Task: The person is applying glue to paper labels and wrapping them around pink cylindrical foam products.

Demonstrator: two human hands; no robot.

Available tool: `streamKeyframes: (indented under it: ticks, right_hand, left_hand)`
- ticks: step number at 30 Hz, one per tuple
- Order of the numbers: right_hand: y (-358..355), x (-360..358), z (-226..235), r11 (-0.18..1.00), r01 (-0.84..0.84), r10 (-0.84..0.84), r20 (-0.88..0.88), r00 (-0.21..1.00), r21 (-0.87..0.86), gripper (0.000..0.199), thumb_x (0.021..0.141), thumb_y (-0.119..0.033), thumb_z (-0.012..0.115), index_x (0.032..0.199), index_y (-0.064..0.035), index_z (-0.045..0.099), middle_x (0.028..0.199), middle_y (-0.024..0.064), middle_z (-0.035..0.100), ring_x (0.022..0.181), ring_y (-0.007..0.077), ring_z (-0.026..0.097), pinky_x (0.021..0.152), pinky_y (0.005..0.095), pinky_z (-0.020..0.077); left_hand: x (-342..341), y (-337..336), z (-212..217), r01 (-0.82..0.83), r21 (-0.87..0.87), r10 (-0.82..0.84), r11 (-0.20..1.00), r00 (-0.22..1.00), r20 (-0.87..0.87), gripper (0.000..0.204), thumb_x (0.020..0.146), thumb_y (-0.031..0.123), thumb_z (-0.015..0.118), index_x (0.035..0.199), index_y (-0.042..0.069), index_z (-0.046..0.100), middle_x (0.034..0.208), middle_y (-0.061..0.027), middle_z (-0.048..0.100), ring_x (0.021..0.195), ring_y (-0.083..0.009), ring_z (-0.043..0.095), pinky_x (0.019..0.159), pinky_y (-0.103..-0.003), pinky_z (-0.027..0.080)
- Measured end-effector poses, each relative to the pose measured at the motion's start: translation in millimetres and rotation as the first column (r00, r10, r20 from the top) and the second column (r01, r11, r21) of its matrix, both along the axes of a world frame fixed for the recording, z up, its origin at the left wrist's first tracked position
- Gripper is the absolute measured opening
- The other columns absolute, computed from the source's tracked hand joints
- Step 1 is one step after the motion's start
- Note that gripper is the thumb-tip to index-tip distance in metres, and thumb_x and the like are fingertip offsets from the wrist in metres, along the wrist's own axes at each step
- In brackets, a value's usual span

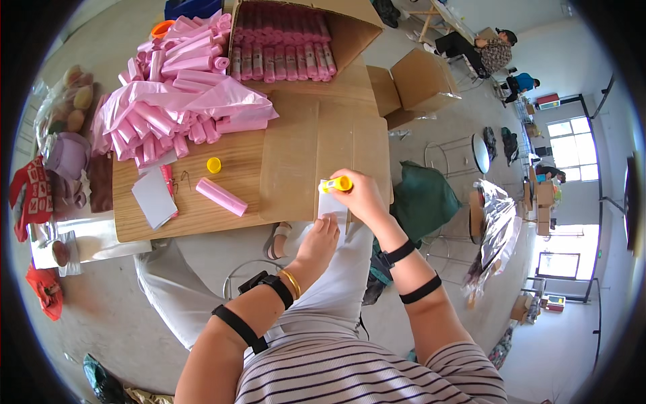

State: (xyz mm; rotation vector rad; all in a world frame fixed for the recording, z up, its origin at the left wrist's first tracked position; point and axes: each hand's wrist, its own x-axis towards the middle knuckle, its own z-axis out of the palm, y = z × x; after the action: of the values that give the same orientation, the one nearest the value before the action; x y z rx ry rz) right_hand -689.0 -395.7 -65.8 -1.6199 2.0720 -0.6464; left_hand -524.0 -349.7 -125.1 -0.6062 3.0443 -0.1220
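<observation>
My right hand (365, 197) is closed around a yellow glue stick (338, 184), its end resting at the top of a white paper slip (331, 205). The slip lies on a flattened cardboard sheet (289, 155) near the table's front edge. Just below, my left hand (320, 242) holds the slip's near part with its fingertips; its thumb is hidden. A single pink roll of plastic bags (221, 196) lies left of the cardboard. Beyond it sits a round yellow cap (214, 165).
White paper sheets (153, 198) lie at the table's left. Behind are a heap of pink rolls (161, 121) and a carton (353, 30) packed with more. An open cardboard box (424, 81), a stool (480, 154) and green cloth (422, 198) stand rightward. Several people sit farther off.
</observation>
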Motion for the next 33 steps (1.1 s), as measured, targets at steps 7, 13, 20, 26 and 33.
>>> streamKeyframes:
  ticks: [7, 13, 20, 26, 33]
  right_hand:
    - [-25, -2, 3, 1.000, 0.000, -0.001, 0.013, 1.000, 0.031, 0.024, 0.074, -0.020, 0.074, 0.094, -0.0088, 0.066, 0.082, 0.0159, 0.068, 0.079, 0.0318, 0.068, 0.068, 0.0372, 0.0538]
    - [-20, -10, -2, 1.000, 0.014, -0.015, -0.030, 0.999, -0.025, 0.024, 0.075, -0.021, 0.074, 0.094, -0.0085, 0.066, 0.083, 0.0146, 0.069, 0.078, 0.0318, 0.067, 0.067, 0.0372, 0.0535]
    - [6, -36, 1, 0.988, 0.153, -0.150, -0.095, 0.984, 0.024, 0.024, 0.077, -0.024, 0.074, 0.095, -0.0095, 0.066, 0.084, 0.0144, 0.069, 0.079, 0.0318, 0.068, 0.069, 0.0369, 0.0532]
    - [17, -41, 0, 0.979, 0.199, -0.190, -0.137, 0.972, 0.048, 0.024, 0.077, -0.023, 0.074, 0.095, -0.0087, 0.067, 0.084, 0.0153, 0.069, 0.080, 0.0322, 0.068, 0.070, 0.0370, 0.0532]
    - [29, -32, 0, 0.987, 0.159, -0.156, -0.072, 0.985, 0.032, 0.024, 0.078, -0.022, 0.074, 0.095, -0.0079, 0.066, 0.082, 0.0138, 0.069, 0.077, 0.0310, 0.067, 0.069, 0.0368, 0.0527]
  left_hand:
    - [0, -1, -1, 0.005, 0.011, -0.005, 1.000, 1.000, 0.003, 0.051, 0.086, 0.027, 0.048, 0.128, 0.000, 0.052, 0.139, -0.0159, 0.045, 0.123, -0.0286, 0.040, 0.102, -0.037, 0.028]
    - [-1, -2, 4, 0.007, 0.015, -0.007, 1.000, 1.000, 0.015, 0.052, 0.084, 0.027, 0.050, 0.128, -0.001, 0.052, 0.137, -0.0157, 0.046, 0.120, -0.0278, 0.041, 0.100, -0.036, 0.029]
    - [-1, -3, 4, 0.005, 0.035, -0.006, 0.999, 1.000, 0.030, 0.052, 0.084, 0.026, 0.051, 0.129, -0.001, 0.051, 0.139, -0.0162, 0.045, 0.121, -0.0279, 0.041, 0.100, -0.035, 0.030]
    - [-1, -3, 3, 0.003, 0.040, -0.004, 0.999, 1.000, 0.019, 0.051, 0.085, 0.026, 0.051, 0.129, -0.001, 0.051, 0.140, -0.0157, 0.044, 0.123, -0.0278, 0.040, 0.100, -0.035, 0.030]
    - [0, -4, 1, 0.003, 0.055, -0.003, 0.998, 1.000, 0.006, 0.052, 0.084, 0.026, 0.051, 0.129, -0.001, 0.051, 0.138, -0.0159, 0.045, 0.121, -0.0279, 0.041, 0.101, -0.035, 0.029]
